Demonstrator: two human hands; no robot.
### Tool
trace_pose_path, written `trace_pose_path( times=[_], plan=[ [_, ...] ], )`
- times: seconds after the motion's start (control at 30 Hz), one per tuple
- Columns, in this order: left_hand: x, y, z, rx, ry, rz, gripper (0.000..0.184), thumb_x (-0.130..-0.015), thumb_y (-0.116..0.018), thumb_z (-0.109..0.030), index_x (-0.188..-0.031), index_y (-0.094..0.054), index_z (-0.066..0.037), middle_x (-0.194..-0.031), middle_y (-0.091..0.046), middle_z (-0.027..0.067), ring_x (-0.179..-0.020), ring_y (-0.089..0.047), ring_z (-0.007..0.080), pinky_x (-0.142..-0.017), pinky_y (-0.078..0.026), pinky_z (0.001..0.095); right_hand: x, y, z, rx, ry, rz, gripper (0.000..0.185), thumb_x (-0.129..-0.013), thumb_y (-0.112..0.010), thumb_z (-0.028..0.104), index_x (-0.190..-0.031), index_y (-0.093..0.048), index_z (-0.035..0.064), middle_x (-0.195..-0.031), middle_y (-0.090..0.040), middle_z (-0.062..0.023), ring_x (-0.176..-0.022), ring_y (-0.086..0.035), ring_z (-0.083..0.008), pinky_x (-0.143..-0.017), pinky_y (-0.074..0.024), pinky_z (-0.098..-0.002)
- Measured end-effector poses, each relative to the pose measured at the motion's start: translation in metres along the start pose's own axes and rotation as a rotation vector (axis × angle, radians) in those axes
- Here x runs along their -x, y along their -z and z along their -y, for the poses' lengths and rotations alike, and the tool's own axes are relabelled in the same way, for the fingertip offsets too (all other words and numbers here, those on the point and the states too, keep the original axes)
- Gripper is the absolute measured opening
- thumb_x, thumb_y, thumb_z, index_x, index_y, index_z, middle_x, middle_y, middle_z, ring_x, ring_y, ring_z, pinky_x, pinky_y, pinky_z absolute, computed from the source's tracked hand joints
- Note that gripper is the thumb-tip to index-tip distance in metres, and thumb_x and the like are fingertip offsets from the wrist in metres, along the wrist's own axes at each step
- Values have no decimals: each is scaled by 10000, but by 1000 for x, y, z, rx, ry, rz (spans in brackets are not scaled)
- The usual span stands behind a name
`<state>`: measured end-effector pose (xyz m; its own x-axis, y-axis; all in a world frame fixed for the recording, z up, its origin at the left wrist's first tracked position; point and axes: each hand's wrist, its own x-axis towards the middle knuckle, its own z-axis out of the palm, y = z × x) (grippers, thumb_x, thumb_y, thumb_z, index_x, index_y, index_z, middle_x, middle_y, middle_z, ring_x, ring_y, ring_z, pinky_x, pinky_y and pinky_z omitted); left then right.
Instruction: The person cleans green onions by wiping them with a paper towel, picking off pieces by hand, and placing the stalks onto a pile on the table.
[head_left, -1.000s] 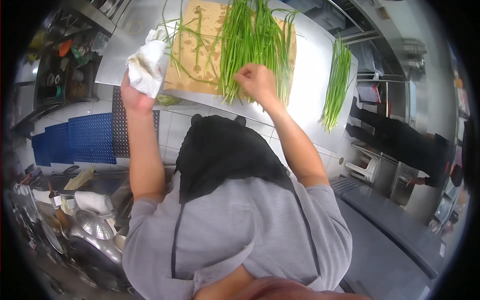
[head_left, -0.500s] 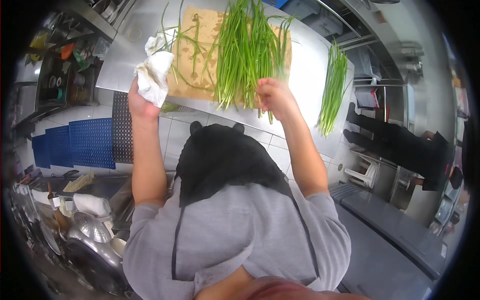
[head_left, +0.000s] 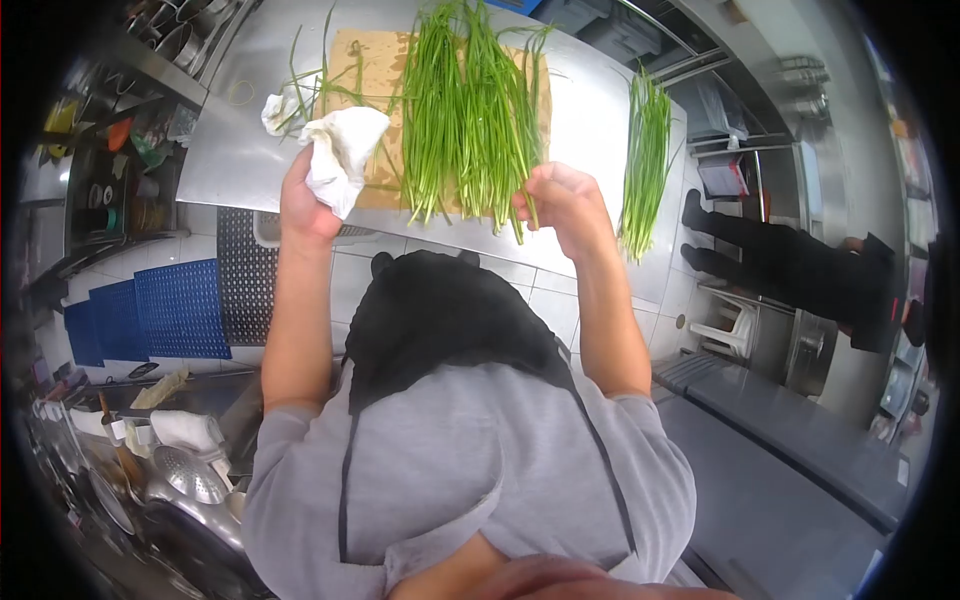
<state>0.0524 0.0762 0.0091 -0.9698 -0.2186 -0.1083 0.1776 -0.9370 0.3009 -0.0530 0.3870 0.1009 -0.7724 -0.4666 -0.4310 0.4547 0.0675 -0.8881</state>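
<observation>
Left hand (head_left: pixel 308 208) grasps crumpled white cloth (head_left: pixel 345 150). Right hand (head_left: pixel 572 208), partly curled, at lower right edge of large green bunch (head_left: pixel 455 125); grip unclear. Smaller bunch (head_left: pixel 645 165) farther right.

My left hand (head_left: pixel 308 200) has moved right with its soft, crumpled white wad (head_left: pixel 347 150), which now covers the near left corner of the flat brown sheet (head_left: pixel 382 45). My right hand (head_left: pixel 572 205) has slid from among the long, thin green stalks (head_left: pixel 450 130) to their right side, by the sheet's near right corner. On my screen, the shiny metal table (head_left: pixel 590 105) has drifted left.
</observation>
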Motion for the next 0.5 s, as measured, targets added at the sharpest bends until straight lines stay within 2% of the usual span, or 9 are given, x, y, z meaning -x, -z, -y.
trace_pose_path(
  times=[0.13, 0.23, 0.33, 0.37, 0.47, 0.5],
  plan=[
    [-2, -4, 14, -6, 33, -45, 442, -987, -421, -209, -1361, -449, 26, -1315, -568, 147, -1199, -554, 289, -1006, -460, 415, -12, -6, -14, -29, -35, -72, 126, -867, -613, 76, -985, -590, 35, -806, -673, -133, -618, -618, -166, -522, -467, -264],
    [4, -16, 23, -96, 29, -168, 435, -983, -435, -197, -1352, -445, 32, -1302, -573, 150, -1185, -566, 285, -999, -471, 405, -10, -14, -16, -160, -68, -1, 151, -865, -632, 73, -1004, -584, 40, -820, -671, -111, -649, -623, -167, -540, -477, -271],
    [8, -21, 31, -206, 39, -201, 400, -953, -469, -143, -1314, -469, 30, -1249, -597, 162, -1136, -602, 283, -963, -505, 416, -9, -27, -12, -251, -71, -15, 112, -863, -637, 35, -966, -595, 32, -789, -657, -83, -642, -630, -156, -504, -486, -283],
    [11, -25, 36, -195, 49, -181, 407, -954, -486, -160, -1309, -465, 37, -1244, -598, 152, -1121, -609, 264, -948, -509, 382, -10, -31, -12, -252, -58, 3, 123, -860, -646, 41, -971, -596, 29, -786, -652, -71, -649, -629, -151, -508, -486, -281],
    [16, -33, 48, -305, 62, -131, 417, -943, -514, -175, -1299, -473, 37, -1228, -608, 139, -1091, -622, 245, -922, -524, 375, -15, -47, -9, -193, -2, 27, 154, -848, -672, 57, -979, -601, 17, -777, -644, -47, -657, -621, -131, -521, -488, -273],
    [20, -41, 52, -293, 79, -116, 423, -922, -569, -164, -1287, -473, 28, -1194, -619, 116, -1041, -636, 219, -889, -537, 357, -18, -53, -8, -134, 28, 11, 162, -842, -681, 61, -976, -604, 11, -775, -646, -48, -650, -615, -121, -525, -489, -269]
  ],
)
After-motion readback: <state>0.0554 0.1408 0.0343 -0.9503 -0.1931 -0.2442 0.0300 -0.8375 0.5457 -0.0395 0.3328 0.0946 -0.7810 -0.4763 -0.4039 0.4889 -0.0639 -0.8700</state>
